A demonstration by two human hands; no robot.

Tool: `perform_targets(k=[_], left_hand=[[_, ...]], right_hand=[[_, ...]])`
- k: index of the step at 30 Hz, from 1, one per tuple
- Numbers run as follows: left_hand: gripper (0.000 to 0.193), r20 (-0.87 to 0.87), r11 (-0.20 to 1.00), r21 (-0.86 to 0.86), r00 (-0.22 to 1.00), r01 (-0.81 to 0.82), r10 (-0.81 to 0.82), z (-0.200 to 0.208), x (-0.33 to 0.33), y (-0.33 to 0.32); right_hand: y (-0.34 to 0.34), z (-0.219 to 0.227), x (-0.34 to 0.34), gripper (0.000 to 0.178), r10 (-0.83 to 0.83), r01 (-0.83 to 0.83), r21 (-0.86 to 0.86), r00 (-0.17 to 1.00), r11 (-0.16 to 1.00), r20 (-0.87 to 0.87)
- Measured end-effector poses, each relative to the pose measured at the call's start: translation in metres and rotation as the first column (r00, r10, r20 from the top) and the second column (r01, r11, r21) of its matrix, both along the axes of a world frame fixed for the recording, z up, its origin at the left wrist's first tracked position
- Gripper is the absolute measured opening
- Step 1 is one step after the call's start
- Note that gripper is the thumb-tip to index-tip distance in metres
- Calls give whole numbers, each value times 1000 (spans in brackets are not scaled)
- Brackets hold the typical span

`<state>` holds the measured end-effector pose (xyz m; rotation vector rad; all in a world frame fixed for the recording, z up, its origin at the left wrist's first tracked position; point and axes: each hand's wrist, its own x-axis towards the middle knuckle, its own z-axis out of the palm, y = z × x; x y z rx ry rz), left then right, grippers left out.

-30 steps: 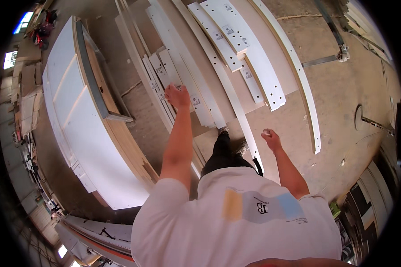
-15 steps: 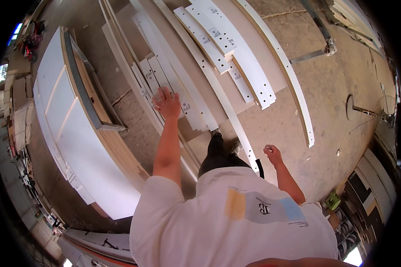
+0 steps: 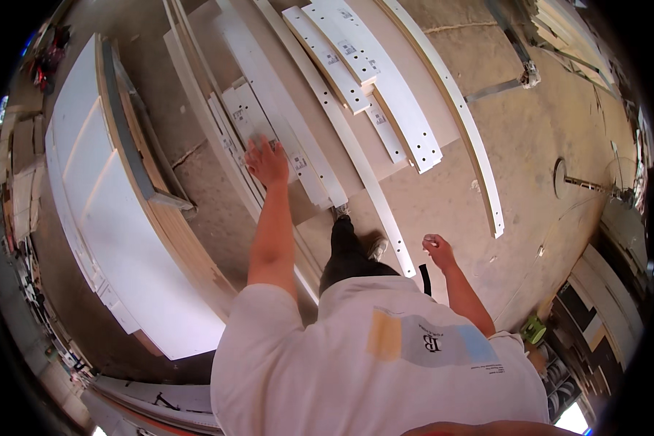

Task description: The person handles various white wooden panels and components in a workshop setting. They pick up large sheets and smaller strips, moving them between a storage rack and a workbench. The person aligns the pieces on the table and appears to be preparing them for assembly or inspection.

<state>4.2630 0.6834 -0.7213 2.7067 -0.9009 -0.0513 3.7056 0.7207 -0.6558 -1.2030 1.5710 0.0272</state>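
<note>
My left hand reaches over a group of narrow white boards with its fingers apart. Its fingertips lie at a labelled white strip; whether they press on it I cannot tell. Just right of that hand runs a longer white board. My right hand is held away from the boards, low on the right, with curled fingers. Anything inside those fingers is too small or hidden to make out. Nearest to it is the end of a long, thin white strip with holes.
More drilled white boards lie stacked at the far middle, beside another long strip. A large stack of white panels stands on the left. Metal frame bars rest on the concrete floor at right.
The view has shifted slightly. My left hand's fingers look flatter and more stretched out over the boards. My right hand stays curled in about the same place.
</note>
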Motion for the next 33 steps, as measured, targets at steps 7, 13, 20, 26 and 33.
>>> perform_targets(k=[7,13,20,26,33], left_hand=[[56,72,940,-269,978,210,-198,13,-66,97],[42,-205,950,-231,944,209,-257,14,-221,292],[46,-802,986,-7,588,166,-105,-8,-404,523],[38,-733,947,67,660,313,-166,17,-470,669],[43,-719,995,51,695,87,-23,8,-489,764]], right_hand=[[30,-3,-50,40,57,-55,-37,998,998,40],[72,-30,-98,31,95,-92,-27,984,995,151],[167,-15,-138,27,371,-346,-134,888,929,273],[223,27,-115,34,820,-798,-194,567,570,79],[261,-11,-78,40,772,-772,-120,586,624,245]])
